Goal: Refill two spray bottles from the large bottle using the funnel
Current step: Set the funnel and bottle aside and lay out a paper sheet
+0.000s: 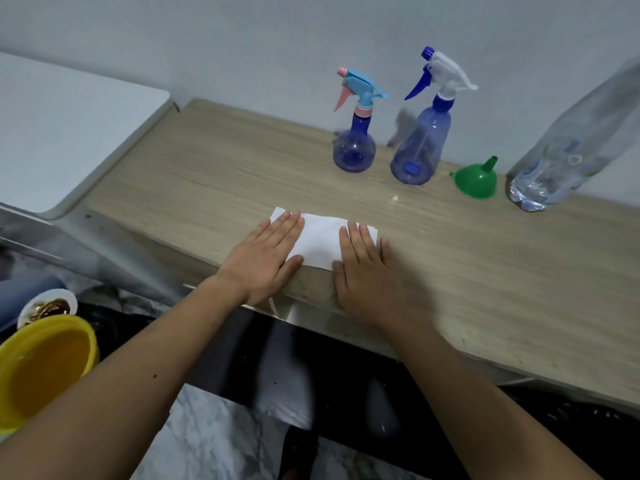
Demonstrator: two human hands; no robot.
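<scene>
Wood-grain desk (pixel 485 271): both hands (pixel 266 258) are laid flat, fingers straight, on white paper (pixel 322 240); bottles (pixel 420 147), funnel (pixel 476 180) and large bottle (pixel 568 147) stand upright beyond, nearer the right hand (pixel 367 271).

A pale grey wall (pixel 242 39) backs a light wood-grain table (pixel 485 271) beside a white surface (pixel 69 126)

The person's forearms are bare up to the bottom edge of the view, no sleeve showing. The left hand (pixel 268 259) and right hand (pixel 367 271) wear no gloves or rings. A small dark mole marks the left forearm.
</scene>
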